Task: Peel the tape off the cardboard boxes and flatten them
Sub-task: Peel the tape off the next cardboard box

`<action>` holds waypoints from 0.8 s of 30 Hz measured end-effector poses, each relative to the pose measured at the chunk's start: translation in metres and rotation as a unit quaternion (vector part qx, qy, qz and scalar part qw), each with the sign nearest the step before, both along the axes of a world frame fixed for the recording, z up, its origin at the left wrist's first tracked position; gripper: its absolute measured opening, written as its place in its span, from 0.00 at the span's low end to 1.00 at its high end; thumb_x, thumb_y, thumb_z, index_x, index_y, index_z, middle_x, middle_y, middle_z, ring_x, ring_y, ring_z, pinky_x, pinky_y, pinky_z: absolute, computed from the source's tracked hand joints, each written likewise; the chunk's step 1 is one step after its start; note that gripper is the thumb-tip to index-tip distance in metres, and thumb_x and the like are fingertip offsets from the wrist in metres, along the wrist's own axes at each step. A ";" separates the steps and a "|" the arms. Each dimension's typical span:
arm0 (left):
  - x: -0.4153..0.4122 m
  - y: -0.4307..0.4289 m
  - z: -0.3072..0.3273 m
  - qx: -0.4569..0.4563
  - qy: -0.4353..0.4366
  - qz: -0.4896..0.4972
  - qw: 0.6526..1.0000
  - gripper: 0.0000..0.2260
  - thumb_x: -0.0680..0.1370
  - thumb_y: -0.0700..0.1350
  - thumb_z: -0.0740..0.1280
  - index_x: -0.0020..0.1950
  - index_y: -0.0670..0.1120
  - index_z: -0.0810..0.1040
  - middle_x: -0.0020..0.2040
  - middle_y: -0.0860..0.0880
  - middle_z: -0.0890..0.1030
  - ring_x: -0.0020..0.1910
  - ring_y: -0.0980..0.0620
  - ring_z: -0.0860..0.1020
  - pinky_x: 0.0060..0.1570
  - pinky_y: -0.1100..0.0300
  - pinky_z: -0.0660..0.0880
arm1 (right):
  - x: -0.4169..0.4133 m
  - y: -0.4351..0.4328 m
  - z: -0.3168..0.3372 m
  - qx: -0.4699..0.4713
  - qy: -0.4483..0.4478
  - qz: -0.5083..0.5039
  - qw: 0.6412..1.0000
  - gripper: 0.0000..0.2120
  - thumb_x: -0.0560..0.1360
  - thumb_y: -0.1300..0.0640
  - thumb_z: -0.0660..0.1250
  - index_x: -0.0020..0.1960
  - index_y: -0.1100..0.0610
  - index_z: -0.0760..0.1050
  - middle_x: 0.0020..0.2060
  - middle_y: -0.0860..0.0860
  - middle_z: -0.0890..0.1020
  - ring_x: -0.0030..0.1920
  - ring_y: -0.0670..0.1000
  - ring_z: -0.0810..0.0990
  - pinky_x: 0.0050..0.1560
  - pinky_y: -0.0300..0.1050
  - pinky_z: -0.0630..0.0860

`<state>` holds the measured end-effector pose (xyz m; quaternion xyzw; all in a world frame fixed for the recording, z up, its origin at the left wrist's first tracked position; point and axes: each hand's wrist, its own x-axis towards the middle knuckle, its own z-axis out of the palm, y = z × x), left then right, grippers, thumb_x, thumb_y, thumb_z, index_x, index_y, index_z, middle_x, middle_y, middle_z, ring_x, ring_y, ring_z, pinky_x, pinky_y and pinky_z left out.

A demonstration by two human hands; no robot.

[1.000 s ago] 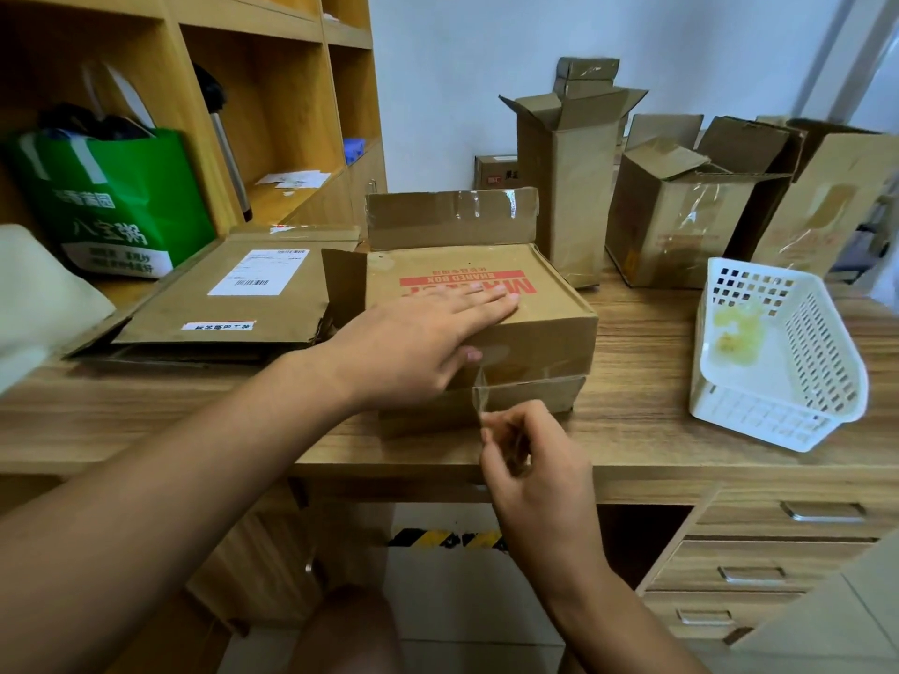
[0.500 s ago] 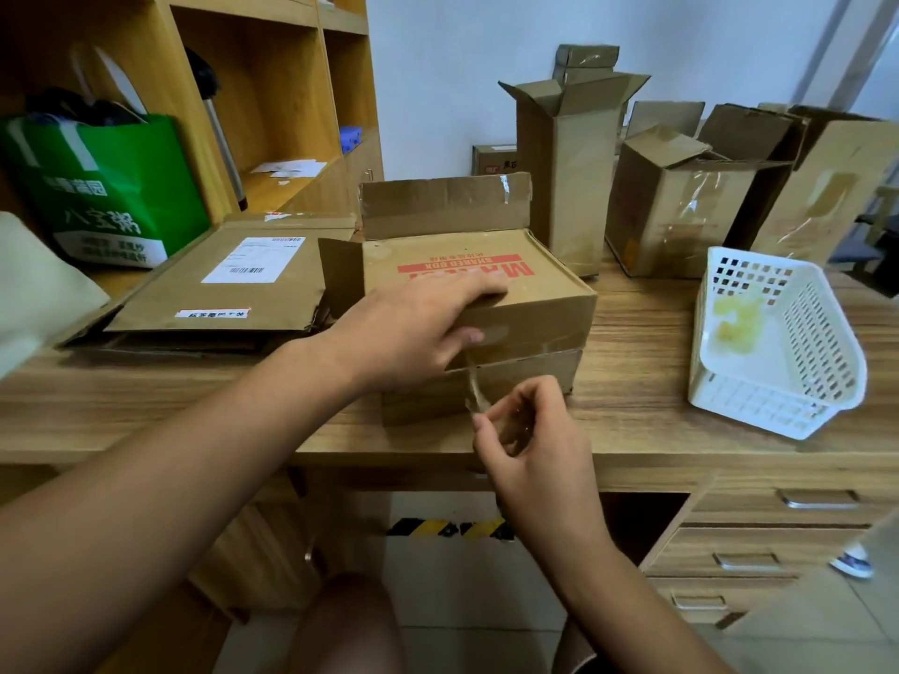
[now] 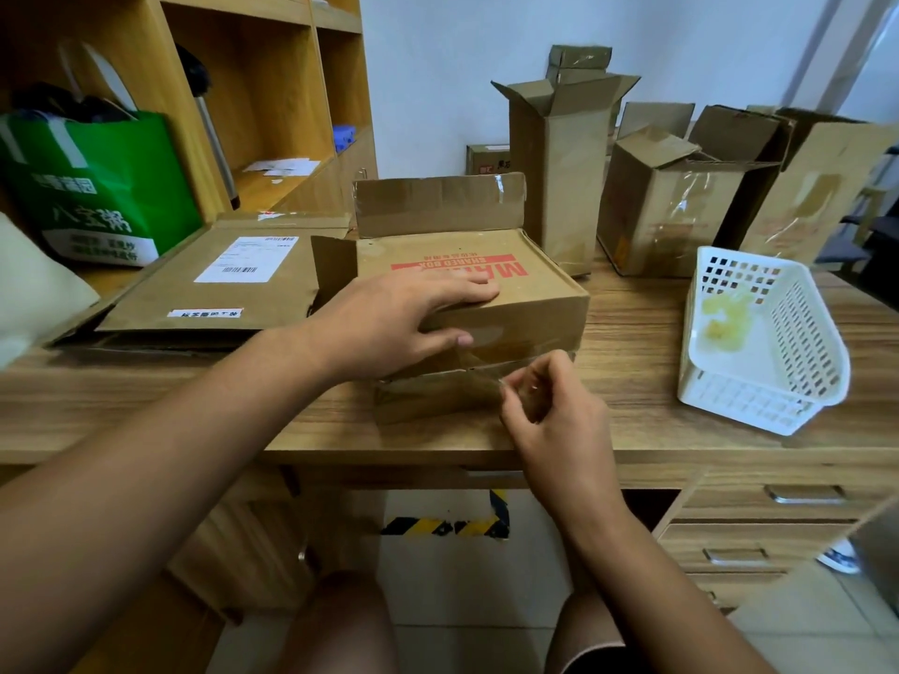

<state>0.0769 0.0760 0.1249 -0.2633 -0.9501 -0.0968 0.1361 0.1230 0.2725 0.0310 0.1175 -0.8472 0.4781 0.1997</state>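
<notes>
Wooden desk (image 3: 632,342), left hand (image 3: 389,323) flat on box (image 3: 540,304), right grip (image 3: 554,411) pinching clear tape (image 3: 479,369)

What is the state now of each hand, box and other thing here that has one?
left hand: flat, pressing on the printed box.
right hand: fingers pinch the clear tape.
clear tape: partly peeled off the box front.
printed box: rear flap up, not flattened.
tall box: upright, top flaps open.
labelled box: lying flat.
white basket: holds a yellowish wad.
</notes>
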 end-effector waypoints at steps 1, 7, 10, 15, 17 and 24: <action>0.000 0.000 -0.001 0.000 0.004 0.001 1.000 0.25 0.79 0.58 0.66 0.76 0.65 0.65 0.74 0.67 0.66 0.74 0.63 0.63 0.57 0.65 0.64 | 0.001 -0.002 -0.001 0.003 0.005 0.009 1.000 0.10 0.78 0.58 0.71 0.47 0.46 0.72 0.43 0.40 0.82 0.45 0.38 0.81 0.43 0.36 0.79; -0.002 0.002 -0.008 0.010 0.010 0.003 1.000 0.25 0.80 0.57 0.66 0.76 0.64 0.65 0.75 0.65 0.67 0.75 0.62 0.63 0.59 0.67 0.66 | 0.014 -0.016 -0.014 0.004 0.018 0.033 0.999 0.15 0.76 0.62 0.71 0.42 0.45 0.69 0.36 0.46 0.78 0.37 0.46 0.78 0.38 0.52 0.79; -0.003 0.003 -0.010 0.017 0.010 0.002 1.000 0.25 0.80 0.57 0.67 0.76 0.64 0.66 0.74 0.65 0.67 0.74 0.61 0.64 0.63 0.62 0.67 | 0.024 -0.025 -0.018 0.009 0.062 0.026 0.998 0.15 0.75 0.62 0.71 0.42 0.48 0.67 0.34 0.45 0.75 0.36 0.46 0.76 0.35 0.53 0.77; -0.003 0.007 -0.011 0.017 0.014 0.011 1.000 0.25 0.80 0.56 0.66 0.77 0.62 0.65 0.75 0.64 0.67 0.75 0.61 0.63 0.66 0.63 0.62 | 0.057 -0.051 -0.016 0.047 0.133 0.109 0.984 0.10 0.74 0.60 0.68 0.45 0.49 0.68 0.38 0.46 0.76 0.38 0.47 0.76 0.35 0.48 0.76; -0.003 0.008 -0.010 0.020 0.008 0.013 1.000 0.25 0.80 0.55 0.66 0.77 0.62 0.65 0.76 0.63 0.66 0.75 0.62 0.62 0.67 0.64 0.60 | 0.052 -0.048 -0.013 0.026 0.110 0.096 0.989 0.06 0.75 0.59 0.67 0.46 0.52 0.70 0.38 0.46 0.76 0.38 0.47 0.75 0.35 0.49 0.76; -0.002 0.009 -0.008 0.025 0.001 0.022 0.999 0.25 0.80 0.56 0.66 0.76 0.63 0.65 0.75 0.63 0.67 0.75 0.58 0.64 0.69 0.55 0.68 | 0.023 -0.008 0.002 0.023 0.036 0.018 0.999 0.16 0.80 0.61 0.64 0.67 0.51 0.71 0.55 0.36 0.72 0.60 0.42 0.72 0.59 0.30 0.69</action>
